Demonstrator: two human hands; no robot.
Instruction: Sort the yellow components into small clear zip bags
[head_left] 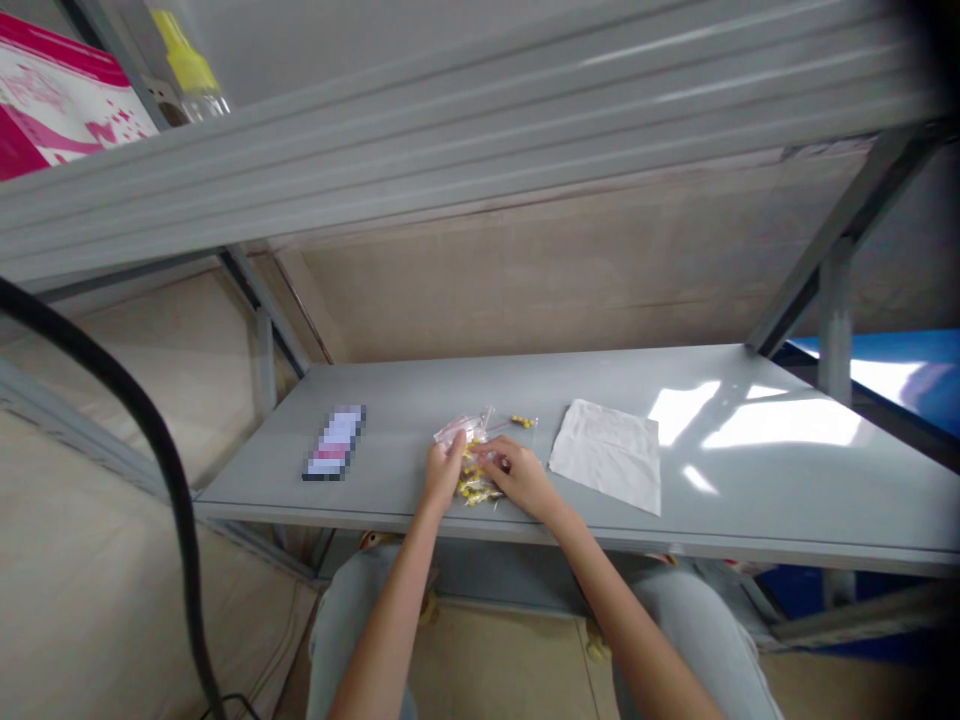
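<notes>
On the grey shelf, my left hand (444, 470) is closed at the left side of a heap of small clear plastic bags (477, 490) with yellow pieces in them. Its thumb presses on the clear plastic. From the right, my right hand (521, 478) reaches into the same heap, fingers bent and close to the left thumb. What its fingertips hold, if anything, is too small to make out. Just beyond the right hand lies a single small bag with yellow pieces (523, 421). A white cloth-like sheet (609, 455) lies flat to the right.
A phone (334, 442) with a blurred screen lies on the left of the grey shelf (405, 385). Overhead runs an upper shelf edge (450, 130), bearing a yellow-capped bottle (187, 65) and a pink-white box (64, 100). A black cable (161, 440) hangs at left.
</notes>
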